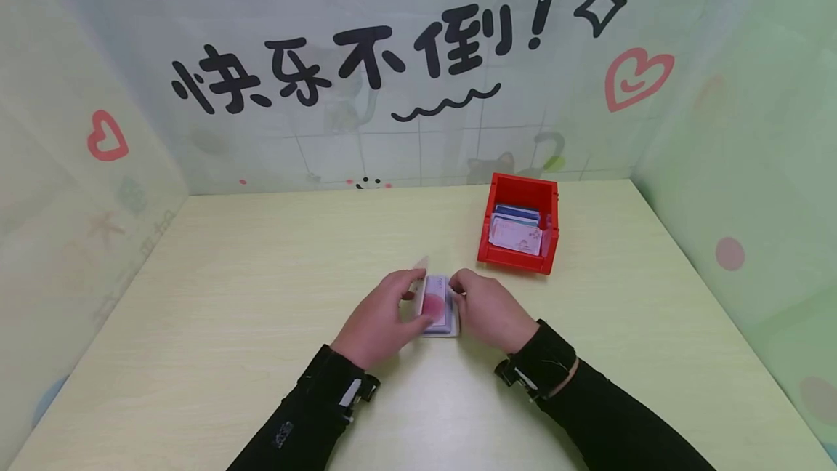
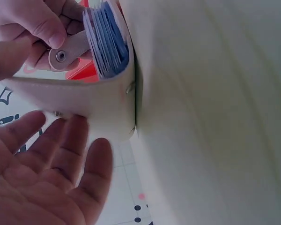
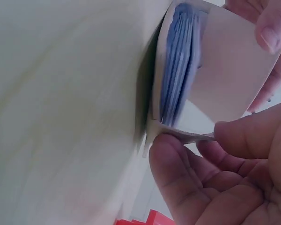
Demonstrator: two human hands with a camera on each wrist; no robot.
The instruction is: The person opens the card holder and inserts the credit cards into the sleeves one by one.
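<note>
A pale card holder (image 1: 447, 331) lies on the table, its front cover raised on the left side. Inside is a thick stack of bluish card sleeves (image 3: 180, 65), with a pink and lilac face on top. My left hand (image 1: 382, 322) holds the raised cover (image 2: 98, 101) between thumb and fingers, the fingers spread along its outer side in the left wrist view. On the other side, my right hand (image 1: 493, 311) pinches the holder's short strap (image 2: 75, 50), which has a round metal snap. The holder's left edge is partly hidden behind my left hand.
Beyond my right hand stands a red open bin (image 1: 516, 265) with several cards (image 1: 516, 236) in it. The pale wooden table (image 1: 275, 267) reaches back to a printed cloth (image 1: 366, 151). Further cloth hangs at both sides.
</note>
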